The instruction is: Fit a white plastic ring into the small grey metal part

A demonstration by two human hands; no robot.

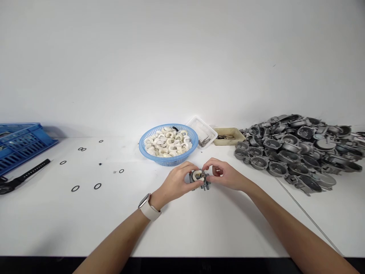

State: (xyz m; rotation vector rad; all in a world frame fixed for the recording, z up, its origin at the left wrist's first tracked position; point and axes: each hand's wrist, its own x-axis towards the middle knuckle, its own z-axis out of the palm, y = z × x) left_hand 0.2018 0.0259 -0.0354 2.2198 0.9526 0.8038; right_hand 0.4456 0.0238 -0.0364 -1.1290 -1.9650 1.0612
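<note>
Between my two hands, on the white table, is a round grey metal housing [205, 185] with a white C-shaped plastic part [196, 175] inside it. My left hand [180, 179] grips the housing's left side, thumb at the front and fingers over the back. At the right rim, the thumb and fingers of my right hand [224, 174] are curled in against the housing. Whether a small piece is pinched there is hidden. Just behind stands a blue basket [169, 163] heaped with similar white curved parts [168, 142].
On the right lies a large pile of grey metal housings [296, 148]. A white tray [196, 123] with small metal pieces and a beige tray [228, 141] stand at the back. Black rings [97, 186], a black watch [25, 176] and a blue crate [25, 146] are on the left.
</note>
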